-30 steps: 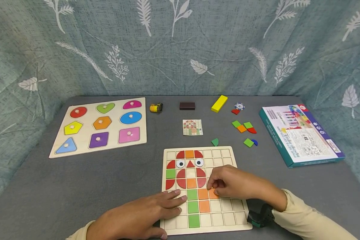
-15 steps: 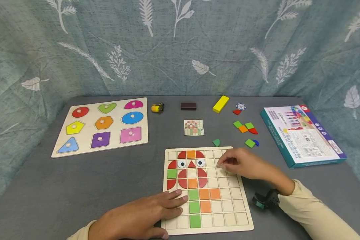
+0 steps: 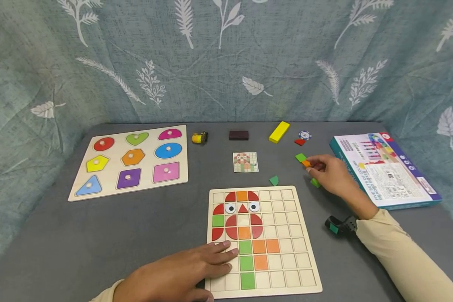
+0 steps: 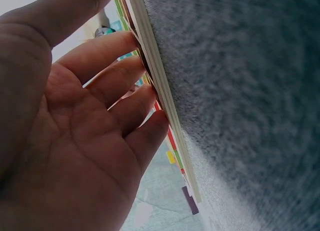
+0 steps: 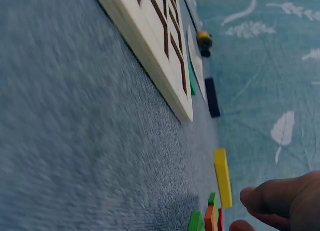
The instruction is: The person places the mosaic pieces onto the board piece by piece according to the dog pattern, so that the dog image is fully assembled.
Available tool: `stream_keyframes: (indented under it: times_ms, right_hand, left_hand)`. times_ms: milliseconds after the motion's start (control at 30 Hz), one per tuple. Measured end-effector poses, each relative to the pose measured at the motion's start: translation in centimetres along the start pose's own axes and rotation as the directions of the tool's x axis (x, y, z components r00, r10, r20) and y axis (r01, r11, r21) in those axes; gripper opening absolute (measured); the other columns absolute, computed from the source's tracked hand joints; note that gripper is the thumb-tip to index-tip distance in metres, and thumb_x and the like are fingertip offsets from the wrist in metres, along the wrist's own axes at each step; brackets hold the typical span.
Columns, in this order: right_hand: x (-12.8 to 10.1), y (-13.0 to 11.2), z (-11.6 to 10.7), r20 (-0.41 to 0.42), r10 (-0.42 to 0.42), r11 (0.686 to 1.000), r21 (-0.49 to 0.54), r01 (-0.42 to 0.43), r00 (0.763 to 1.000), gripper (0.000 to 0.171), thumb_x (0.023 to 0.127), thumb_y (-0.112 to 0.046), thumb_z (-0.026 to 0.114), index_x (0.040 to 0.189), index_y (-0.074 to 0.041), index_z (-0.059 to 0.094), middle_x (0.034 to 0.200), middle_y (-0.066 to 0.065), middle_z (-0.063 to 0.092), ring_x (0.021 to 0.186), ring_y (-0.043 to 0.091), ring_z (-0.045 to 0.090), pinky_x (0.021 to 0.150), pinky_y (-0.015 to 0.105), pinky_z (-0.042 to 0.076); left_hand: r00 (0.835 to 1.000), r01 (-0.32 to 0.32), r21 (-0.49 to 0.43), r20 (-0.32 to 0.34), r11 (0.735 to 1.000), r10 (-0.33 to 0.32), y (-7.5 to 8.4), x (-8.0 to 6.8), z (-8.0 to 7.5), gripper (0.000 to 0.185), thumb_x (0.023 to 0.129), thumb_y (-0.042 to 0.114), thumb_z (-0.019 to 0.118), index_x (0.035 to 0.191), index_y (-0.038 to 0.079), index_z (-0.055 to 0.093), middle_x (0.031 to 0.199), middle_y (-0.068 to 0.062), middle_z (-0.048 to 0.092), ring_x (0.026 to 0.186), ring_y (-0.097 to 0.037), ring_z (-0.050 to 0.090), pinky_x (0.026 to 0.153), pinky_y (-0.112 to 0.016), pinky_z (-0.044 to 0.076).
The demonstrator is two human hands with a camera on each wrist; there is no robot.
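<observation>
In the head view, my left hand (image 3: 185, 268) rests on the near left part of a wooden grid board (image 3: 300, 247), fingers spread and straight. The left wrist view shows those fingertips at the board's edge. Orange and green square tiles, red curved pieces and two eye discs (image 3: 230, 208) sit in the grid. My right hand (image 3: 330, 174) reaches over loose tiles beyond the board's far right, thumb and index finger apart around an orange square tile (image 3: 305, 163). A green square tile (image 3: 300, 157) lies beside it; another green tile (image 3: 315, 183) is partly hidden below the hand.
A shape-knob puzzle (image 3: 177, 167) lies at left. Behind the board are a small pattern card (image 3: 245, 162), a green piece (image 3: 274, 180), a dark block (image 3: 239, 135), a yellow block (image 3: 279, 132), a toy (image 3: 199, 137) and a poker chip (image 3: 305, 134). A box (image 3: 385, 172) lies at right.
My right hand has left an orange tile in the grid, then moved right and away across the board to the loose tiles. The left hand stays on the board.
</observation>
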State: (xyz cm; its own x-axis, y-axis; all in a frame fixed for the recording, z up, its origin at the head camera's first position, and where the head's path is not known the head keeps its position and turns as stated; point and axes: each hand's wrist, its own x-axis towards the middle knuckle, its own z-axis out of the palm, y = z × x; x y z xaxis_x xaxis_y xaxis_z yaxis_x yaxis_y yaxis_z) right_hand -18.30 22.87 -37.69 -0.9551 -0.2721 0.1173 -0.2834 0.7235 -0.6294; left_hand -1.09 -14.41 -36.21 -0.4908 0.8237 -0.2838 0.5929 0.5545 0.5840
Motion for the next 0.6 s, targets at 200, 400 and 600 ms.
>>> stream_keyframes:
  times_ms: [200,400,600]
  right_hand:
    - [0.9,0.7,-0.1,-0.018,0.038,0.999,-0.018,-0.039,0.999,0.027,0.09,0.0,0.062,0.115,0.011,0.064,0.1,0.025,0.066,0.082,0.031,0.062,0.064,0.035,0.048]
    - [1.8,0.5,0.0,0.006,0.088,0.993,-0.078,-0.087,0.996,0.032,0.092,-0.004,0.064,0.121,0.009,0.062,0.105,0.026,0.065,0.084,0.032,0.061,0.064,0.039,0.048]
    - [2.7,0.1,0.6,0.013,0.093,0.987,-0.132,-0.09,0.996,0.03,0.09,-0.002,0.065,0.117,0.011,0.063,0.105,0.027,0.066,0.088,0.036,0.063,0.072,0.047,0.05]
  left_hand:
    - [1.0,0.004,0.0,0.006,1.0,-0.004,0.0,0.0,0.0,0.06,0.091,0.035,0.068,0.146,0.022,0.047,0.155,0.011,0.03,0.143,-0.017,0.026,0.098,-0.035,0.045]
    - [1.0,0.004,-0.007,-0.012,1.0,-0.004,0.0,0.2,0.1,0.061,0.09,0.036,0.068,0.146,0.024,0.046,0.155,0.012,0.028,0.143,-0.019,0.024,0.095,-0.035,0.047]
    - [1.0,-0.003,0.0,-0.017,1.0,0.003,0.0,0.2,0.1,0.062,0.089,0.038,0.068,0.146,0.024,0.046,0.155,0.012,0.029,0.143,-0.02,0.024,0.095,-0.034,0.047]
